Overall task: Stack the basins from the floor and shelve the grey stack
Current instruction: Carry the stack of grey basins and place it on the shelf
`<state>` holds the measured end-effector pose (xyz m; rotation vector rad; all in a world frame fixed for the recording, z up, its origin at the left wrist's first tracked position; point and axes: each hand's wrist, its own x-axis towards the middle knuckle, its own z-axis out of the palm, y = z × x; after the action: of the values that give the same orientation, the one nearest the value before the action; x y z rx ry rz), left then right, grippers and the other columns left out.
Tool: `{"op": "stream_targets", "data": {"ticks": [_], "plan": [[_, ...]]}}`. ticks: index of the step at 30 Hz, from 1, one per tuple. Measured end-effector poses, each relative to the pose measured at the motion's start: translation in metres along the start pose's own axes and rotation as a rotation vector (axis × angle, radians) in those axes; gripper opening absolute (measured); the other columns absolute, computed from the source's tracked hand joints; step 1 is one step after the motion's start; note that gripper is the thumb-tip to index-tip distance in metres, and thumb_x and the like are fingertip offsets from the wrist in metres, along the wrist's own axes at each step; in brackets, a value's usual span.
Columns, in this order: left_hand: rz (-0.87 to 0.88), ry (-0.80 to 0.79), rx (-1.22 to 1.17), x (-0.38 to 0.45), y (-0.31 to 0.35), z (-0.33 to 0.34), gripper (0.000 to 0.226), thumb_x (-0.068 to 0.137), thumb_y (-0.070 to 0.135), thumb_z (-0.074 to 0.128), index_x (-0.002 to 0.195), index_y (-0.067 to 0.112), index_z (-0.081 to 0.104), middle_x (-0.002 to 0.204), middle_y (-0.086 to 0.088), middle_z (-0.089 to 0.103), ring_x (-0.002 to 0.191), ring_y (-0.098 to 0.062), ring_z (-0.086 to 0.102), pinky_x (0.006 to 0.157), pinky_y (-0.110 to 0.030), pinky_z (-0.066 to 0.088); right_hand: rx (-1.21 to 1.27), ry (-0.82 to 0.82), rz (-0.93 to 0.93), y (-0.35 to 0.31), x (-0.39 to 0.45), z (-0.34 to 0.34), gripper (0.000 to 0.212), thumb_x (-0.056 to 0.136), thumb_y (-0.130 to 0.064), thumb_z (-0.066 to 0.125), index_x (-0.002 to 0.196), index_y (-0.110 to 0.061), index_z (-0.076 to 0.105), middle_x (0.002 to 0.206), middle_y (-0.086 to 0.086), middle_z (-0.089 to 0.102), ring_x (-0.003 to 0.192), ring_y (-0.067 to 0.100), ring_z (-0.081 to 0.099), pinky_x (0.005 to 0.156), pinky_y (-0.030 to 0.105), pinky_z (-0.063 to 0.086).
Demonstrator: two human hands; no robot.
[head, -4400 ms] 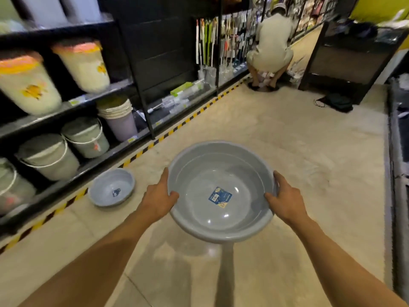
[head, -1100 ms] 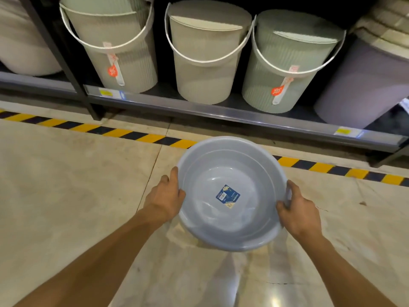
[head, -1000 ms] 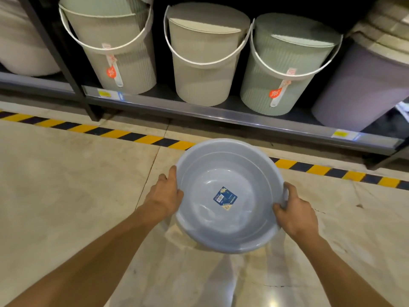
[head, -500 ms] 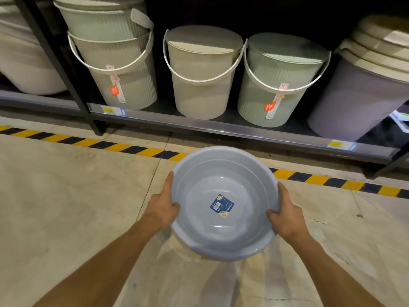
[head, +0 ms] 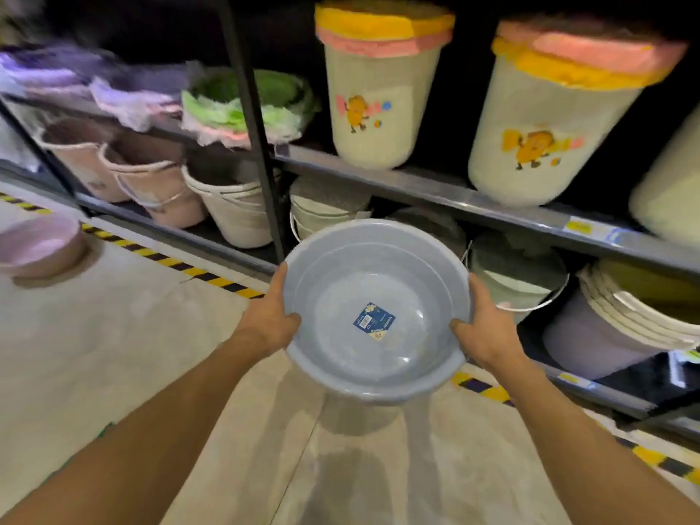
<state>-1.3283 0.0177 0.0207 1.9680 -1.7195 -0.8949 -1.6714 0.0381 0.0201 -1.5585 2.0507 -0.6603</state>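
I hold a stack of grey basins (head: 373, 282) in front of me, well above the floor, with a blue label stuck on the inside bottom. My left hand (head: 271, 322) grips its left rim and my right hand (head: 481, 329) grips its right rim. More than one rim edge shows inside, so the basins are nested. The stack hangs in front of the dark shelving unit (head: 435, 189), level with its lowest shelf. A pink basin (head: 38, 244) stands on the floor at the far left.
White bins with yellow and pink tops (head: 373, 92) stand on the middle shelf. Lidded buckets (head: 511, 274), pink buckets (head: 159, 183) and stacked tubs (head: 625, 320) fill the bottom shelf. A black upright post (head: 250, 134) divides the shelving. Yellow-black tape (head: 170, 261) marks the floor along it.
The view has swung up and left along the shelves; the middle shelf and a pink basin on the floor have come into sight. Both hands keep the same grip, with the stack raised.
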Motion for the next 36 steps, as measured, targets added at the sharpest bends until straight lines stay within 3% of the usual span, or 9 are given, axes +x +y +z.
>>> {"op": "stream_targets", "data": {"ticks": [3, 6, 11, 14, 21, 24, 27, 31, 36], "plan": [[-0.035, 0.065, 0.014, -0.045, 0.052, -0.119, 0.095, 0.090, 0.021, 0.059, 0.156, 0.046, -0.005, 0.115, -0.004, 0.056, 0.072, -0.016, 0.051, 0.066, -0.031, 0.045, 0.009, -0.056, -0.077, -0.114, -0.014, -0.074, 0.084, 0.080, -0.019, 0.063, 0.151, -0.039, 0.022, 0.119, 0.016, 0.065, 0.095, 0.037, 0.060, 0.078, 0.039, 0.047], [-0.097, 0.181, 0.015, -0.100, 0.099, -0.234, 0.093, 0.088, 0.021, 0.060, 0.156, 0.046, 0.002, 0.122, -0.012, 0.061, 0.066, -0.011, 0.046, 0.059, -0.027, 0.041, 0.085, -0.134, -0.137, -0.223, -0.036, -0.143, 0.083, 0.080, -0.024, 0.066, 0.149, -0.045, 0.023, 0.126, 0.009, 0.062, 0.110, 0.037, 0.060, 0.091, 0.050, 0.051], [-0.181, 0.289, -0.077, -0.169, 0.144, -0.349, 0.100, 0.067, 0.035, 0.053, 0.157, 0.043, 0.009, 0.119, -0.017, 0.059, 0.094, -0.039, 0.061, 0.077, -0.036, 0.050, 0.109, -0.196, -0.291, -0.343, -0.050, -0.204, 0.085, 0.081, -0.018, 0.064, 0.151, -0.042, 0.022, 0.118, 0.005, 0.060, 0.096, 0.026, 0.056, 0.078, 0.036, 0.046], [-0.190, 0.368, -0.086, -0.197, 0.152, -0.392, 0.100, 0.066, 0.034, 0.053, 0.157, 0.040, 0.011, 0.126, -0.015, 0.058, 0.097, -0.039, 0.061, 0.081, -0.040, 0.052, 0.100, -0.195, -0.381, -0.399, -0.059, -0.225, 0.080, 0.081, -0.016, 0.063, 0.150, -0.039, 0.028, 0.108, -0.002, 0.052, 0.093, 0.020, 0.049, 0.079, 0.034, 0.042], [-0.275, 0.494, -0.100, -0.225, 0.143, -0.448, 0.091, 0.081, 0.021, 0.060, 0.156, 0.043, 0.013, 0.113, -0.007, 0.055, 0.080, -0.031, 0.056, 0.073, -0.035, 0.048, 0.045, -0.238, -0.511, -0.477, -0.063, -0.220, 0.079, 0.083, -0.013, 0.065, 0.151, -0.030, 0.028, 0.133, 0.006, 0.055, 0.119, 0.034, 0.053, 0.096, 0.047, 0.046], [-0.307, 0.500, -0.101, -0.233, 0.132, -0.464, 0.092, 0.075, 0.028, 0.056, 0.156, 0.042, 0.014, 0.122, -0.012, 0.060, 0.094, -0.042, 0.060, 0.087, -0.044, 0.053, 0.048, -0.281, -0.524, -0.498, -0.062, -0.204, 0.082, 0.084, -0.014, 0.066, 0.152, -0.034, 0.024, 0.129, 0.006, 0.057, 0.114, 0.031, 0.057, 0.092, 0.044, 0.048], [-0.351, 0.527, -0.144, -0.234, 0.112, -0.473, 0.088, 0.082, 0.018, 0.060, 0.155, 0.043, 0.016, 0.120, -0.015, 0.062, 0.084, -0.039, 0.062, 0.067, -0.034, 0.051, -0.006, -0.313, -0.507, -0.517, -0.059, -0.181, 0.085, 0.082, -0.018, 0.064, 0.152, -0.038, 0.021, 0.125, 0.006, 0.057, 0.110, 0.031, 0.056, 0.085, 0.039, 0.045], [-0.418, 0.529, -0.173, -0.229, 0.081, -0.493, 0.092, 0.074, 0.027, 0.056, 0.153, 0.046, 0.015, 0.120, -0.017, 0.061, 0.077, -0.038, 0.065, 0.057, -0.029, 0.051, -0.015, -0.349, -0.552, -0.552, -0.053, -0.145, 0.079, 0.081, -0.019, 0.063, 0.149, -0.038, 0.028, 0.105, -0.001, 0.051, 0.096, 0.025, 0.053, 0.075, 0.035, 0.045], [-0.469, 0.575, -0.248, -0.202, 0.030, -0.533, 0.095, 0.064, 0.033, 0.050, 0.152, 0.046, 0.017, 0.117, -0.015, 0.061, 0.074, -0.035, 0.065, 0.054, -0.032, 0.055, -0.068, -0.386, -0.619, -0.621, -0.034, -0.091, 0.079, 0.080, -0.021, 0.063, 0.148, -0.038, 0.029, 0.104, -0.001, 0.048, 0.093, 0.026, 0.050, 0.084, 0.040, 0.047]]}}
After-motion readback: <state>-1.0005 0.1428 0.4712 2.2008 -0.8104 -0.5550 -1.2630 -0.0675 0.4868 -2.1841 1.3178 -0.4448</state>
